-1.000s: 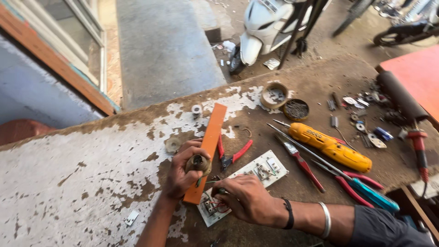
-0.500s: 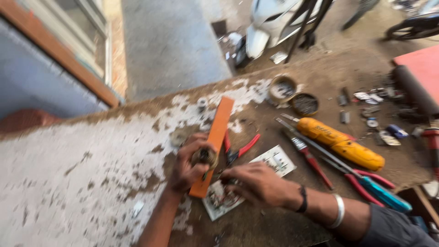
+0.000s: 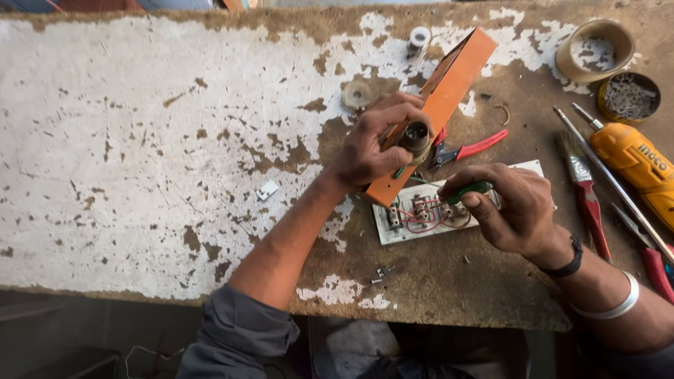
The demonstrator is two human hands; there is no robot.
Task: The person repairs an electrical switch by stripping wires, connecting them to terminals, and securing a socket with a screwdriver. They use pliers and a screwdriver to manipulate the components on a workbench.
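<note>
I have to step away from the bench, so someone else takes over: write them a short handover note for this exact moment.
Left hand: grips the small round socket against the orange box.
Right hand: holds a green-handled screwdriver over the white switch plate, which lies back-up with red wires exposed.
Red pliers lie beside the box; loose screws near the table edge.
Done: plate is off the box. Left: wiring still open, plate unmounted.

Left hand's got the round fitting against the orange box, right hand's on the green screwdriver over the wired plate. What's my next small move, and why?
Probably bring the green-handled screwdriver in the right hand up to the round fitting. The left hand already steadies that fitting against the orange box, while the tool rests over the white wired plate, apart from the fitting. Its tip is hidden, so check alignment first.
</note>
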